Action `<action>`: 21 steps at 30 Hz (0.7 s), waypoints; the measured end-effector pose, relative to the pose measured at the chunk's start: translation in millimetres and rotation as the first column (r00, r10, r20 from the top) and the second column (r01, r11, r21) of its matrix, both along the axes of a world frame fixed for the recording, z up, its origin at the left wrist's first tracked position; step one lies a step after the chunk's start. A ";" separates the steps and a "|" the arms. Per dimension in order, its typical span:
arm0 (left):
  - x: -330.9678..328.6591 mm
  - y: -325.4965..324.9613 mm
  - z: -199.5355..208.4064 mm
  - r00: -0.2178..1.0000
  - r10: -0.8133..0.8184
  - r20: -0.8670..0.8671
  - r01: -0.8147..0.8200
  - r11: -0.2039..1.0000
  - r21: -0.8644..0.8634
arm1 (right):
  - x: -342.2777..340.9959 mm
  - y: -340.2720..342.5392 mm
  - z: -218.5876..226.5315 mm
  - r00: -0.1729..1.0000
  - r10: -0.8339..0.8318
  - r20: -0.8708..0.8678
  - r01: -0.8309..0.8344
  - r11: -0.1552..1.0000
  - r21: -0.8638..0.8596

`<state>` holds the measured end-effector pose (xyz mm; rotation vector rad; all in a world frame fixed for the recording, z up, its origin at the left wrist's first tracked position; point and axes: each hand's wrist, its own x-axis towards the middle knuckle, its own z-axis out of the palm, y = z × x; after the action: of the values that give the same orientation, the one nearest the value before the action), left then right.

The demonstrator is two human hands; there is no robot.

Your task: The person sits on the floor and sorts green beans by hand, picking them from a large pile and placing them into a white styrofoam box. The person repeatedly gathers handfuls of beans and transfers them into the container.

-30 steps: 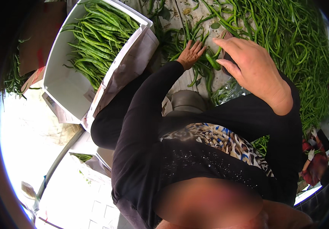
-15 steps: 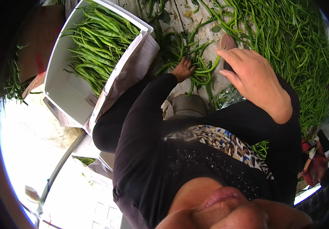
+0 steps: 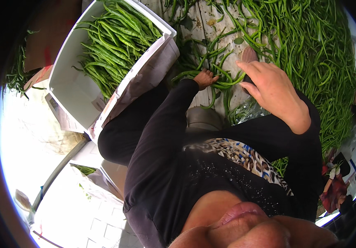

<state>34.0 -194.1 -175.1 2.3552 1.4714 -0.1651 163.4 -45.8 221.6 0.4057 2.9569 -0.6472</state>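
Observation:
Long green chili peppers lie in a loose cluster on pale boards in front of me. My left hand [image 3: 205, 79] is closed around some green chili peppers [image 3: 226, 84] at the near side of that cluster. My right hand [image 3: 278, 91] hovers to the right, thumb and forefinger apart, holding nothing that I can make out. One pepper's curved tip shows in the gap between those two fingers; whether they touch it I cannot tell. To the left stands a white box [image 3: 67, 89], tilted, with long green peppers [image 3: 116, 45] laid side by side in it.
A large heap of green peppers [image 3: 310, 53] spreads over the right side. A striped shoe tip [image 3: 249, 54] and clear plastic [image 3: 246, 112] are beside my right hand. A brown carton [image 3: 50, 45] stands far left. Another person's red clothing [image 3: 334, 192] shows at lower right.
The view has shifted slightly. My left hand has moved a little right and nearer, still on the peppers. My right hand keeps nearly the same pose.

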 end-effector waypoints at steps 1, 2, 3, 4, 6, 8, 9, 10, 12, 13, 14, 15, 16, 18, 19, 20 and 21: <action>0.4 4.9 0.1 1.000 -0.012 0.014 0.012 1.000 -0.028 | 0.1 -0.9 0.6 1.000 -0.001 -0.001 0.001 1.000 0.001; 0.8 8.0 0.7 0.999 -0.023 0.028 0.024 0.998 -0.054 | 0.0 -1.5 1.6 1.000 -0.002 -0.001 0.002 1.000 0.002; -2.1 11.9 7.2 0.997 -0.038 0.068 0.040 0.999 -0.029 | 0.5 -0.5 1.9 1.000 -0.007 -0.018 0.007 1.000 0.005; -1.7 14.6 9.9 0.995 -0.013 0.096 0.014 1.000 -0.007 | 1.5 1.8 2.2 0.999 -0.012 -0.035 0.012 1.000 0.007; 3.0 25.8 15.3 0.988 0.017 0.154 -0.023 0.999 0.037 | 5.1 8.0 3.6 0.997 -0.048 -0.059 0.048 0.999 0.009; 3.4 35.2 54.3 0.974 0.090 0.210 -0.083 0.996 -0.041 | 8.3 12.8 3.6 0.992 -0.097 -0.077 0.098 0.995 0.006; 2.2 37.0 71.4 0.969 0.118 0.217 -0.106 0.992 -0.066 | 7.0 15.5 10.8 0.991 -0.129 -0.037 0.129 0.992 -0.009; 0.7 37.9 80.4 0.963 0.146 0.225 -0.129 0.987 -0.091 | 7.6 18.0 12.6 0.986 -0.155 -0.057 0.154 0.988 -0.030; -7.5 39.0 87.8 0.926 0.201 0.320 -0.164 0.977 -0.138 | 12.5 28.0 13.9 0.972 -0.216 -0.095 0.210 0.975 -0.071; -12.5 38.9 99.5 0.898 0.245 0.367 -0.190 0.965 -0.180 | 14.9 32.8 12.0 0.957 -0.216 -0.194 0.210 0.976 -0.048; -17.4 39.8 113.1 0.865 0.288 0.410 -0.211 0.952 -0.222 | 16.5 36.9 13.2 0.945 -0.264 -0.194 0.255 0.964 -0.071; -25.2 40.0 131.3 0.800 0.362 0.479 -0.233 0.922 -0.309 | 17.4 42.6 13.1 0.932 -0.295 -0.210 0.277 0.954 -0.113; -31.0 42.8 144.1 0.730 0.372 0.573 -0.228 0.923 -0.309 | 20.0 48.5 15.2 0.917 -0.331 -0.221 0.304 0.941 -0.147; -42.4 44.5 181.1 0.547 0.456 0.702 -0.250 0.889 -0.383 | 21.8 57.5 15.4 0.869 -0.400 -0.292 0.347 0.912 -0.218; -43.9 47.4 198.8 0.390 0.511 0.766 -0.234 0.860 -0.454 | 24.1 62.7 17.8 0.846 -0.430 -0.315 0.369 0.899 -0.235; -43.8 49.6 206.7 0.181 0.544 0.819 -0.223 0.834 -0.505 | 26.5 68.5 20.1 0.822 -0.458 -0.338 0.389 0.886 -0.253; -48.2 48.6 217.5 0.112 0.562 0.820 -0.238 0.816 -0.527 | 27.1 75.1 16.9 0.796 -0.469 -0.383 0.399 0.882 -0.252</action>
<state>-14.1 -145.5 42.4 1.1264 1.1530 1.0380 190.5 29.3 238.5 1.0848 3.1964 -1.1552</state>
